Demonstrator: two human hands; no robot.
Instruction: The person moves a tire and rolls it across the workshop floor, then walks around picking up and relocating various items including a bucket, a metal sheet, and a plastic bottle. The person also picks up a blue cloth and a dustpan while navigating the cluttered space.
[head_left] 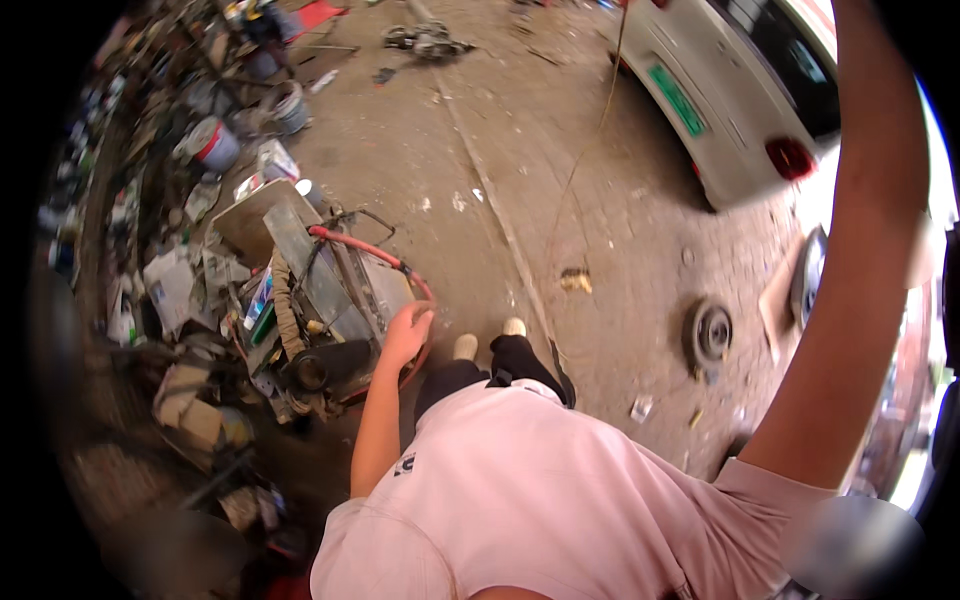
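My left hand (407, 332) reaches forward at my left side, its fingers bent and softly blurred. A red hose (372, 247) arcs off a cluttered stand and passes right by the fingertips. Whether the fingers grip the hose or merely overlap it in the picture, I cannot tell. Beside that hand, the stand carries a grey metal plate (305, 262), a ribbed tan hose (284, 305) and a dark cylindrical part (330, 365). My right arm (868, 230) is raised high along the right side, and its hand lies outside the picture.
A pale car (740, 100) with a green plate stands at the far right. Nearer lie a wheel-like round part (709, 336) and a yellowish scrap (576, 280). Buckets (213, 144) and heaped parts line the left. A greasy metal assembly (427, 42) rests on the far floor.
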